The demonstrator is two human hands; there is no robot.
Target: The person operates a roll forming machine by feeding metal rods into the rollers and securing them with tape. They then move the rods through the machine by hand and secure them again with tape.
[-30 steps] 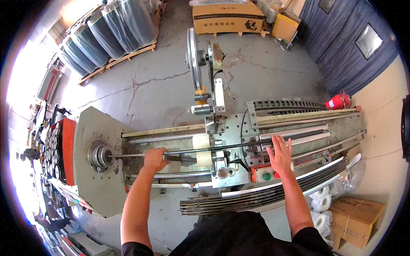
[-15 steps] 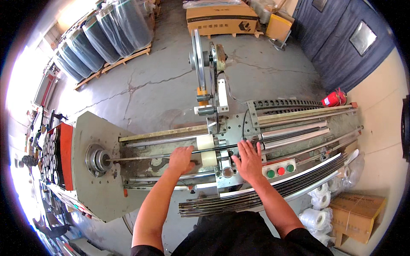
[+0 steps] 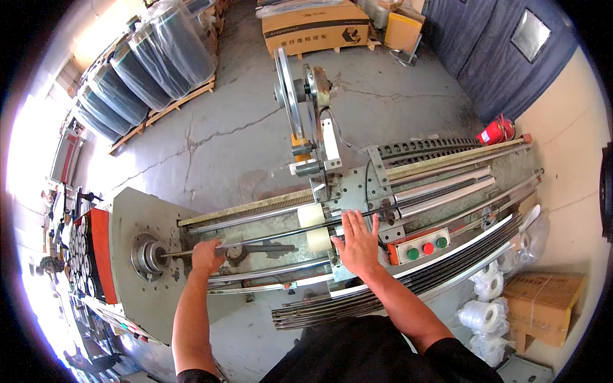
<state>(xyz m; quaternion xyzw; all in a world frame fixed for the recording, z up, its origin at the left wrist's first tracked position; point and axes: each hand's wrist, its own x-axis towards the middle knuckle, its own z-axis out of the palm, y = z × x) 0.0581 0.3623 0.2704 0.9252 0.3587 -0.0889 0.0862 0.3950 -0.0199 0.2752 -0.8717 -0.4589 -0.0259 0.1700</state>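
A long thin rod runs from the round metal chuck on the left across the machine bed. Close to the chuck, my left hand is closed around the rod. My right hand lies over the carriage plate, fingers stretched out and thumb apart. Its fingertips reach the rod, just right of the cream roller. What lies under the right palm is hidden. Behind the carriage, a large thin reel stands on an upright arm.
A button box sits right of my right hand. Many dark rods lie in a white trough along the near side. Rails span the bed. A fire extinguisher, wrapped rolls and a carton stand at the right.
My left hand has moved left along the rod, from near the roller to close by the chuck. The right hand has shifted slightly left and stays over the carriage. The view has tilted a little.
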